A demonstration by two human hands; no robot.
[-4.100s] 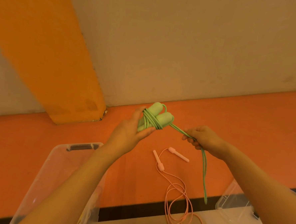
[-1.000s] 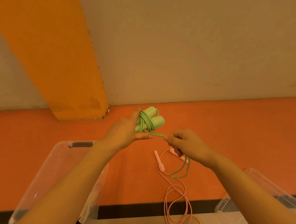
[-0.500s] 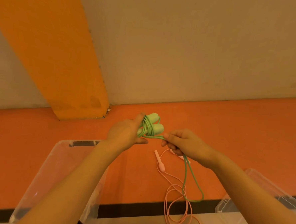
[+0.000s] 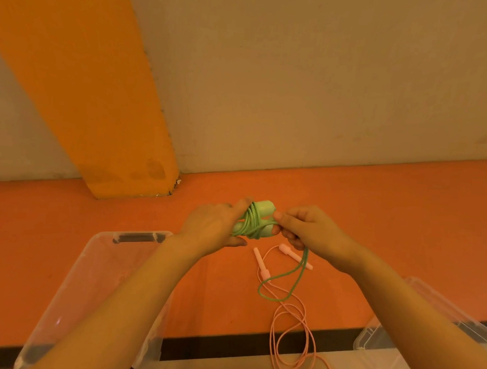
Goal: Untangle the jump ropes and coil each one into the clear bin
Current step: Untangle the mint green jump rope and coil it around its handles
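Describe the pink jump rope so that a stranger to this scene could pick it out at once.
Start at the orange floor below the pale wall, between the two clear plastic bins. There the thin pink jump rope lies loose, its two slim pink handles side by side and its cord trailing in open loops. Unlike the green jump rope, wound round its thick handles and held in both hands, nothing touches it.

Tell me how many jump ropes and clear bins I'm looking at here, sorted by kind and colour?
Green jump rope with thick green handles, wound up and held in both hands: 1
Pink jump rope with thin pink handles, lying loose on the orange floor: 1
Clear plastic bins: 2, one at lower left, one at lower right
Total: 4
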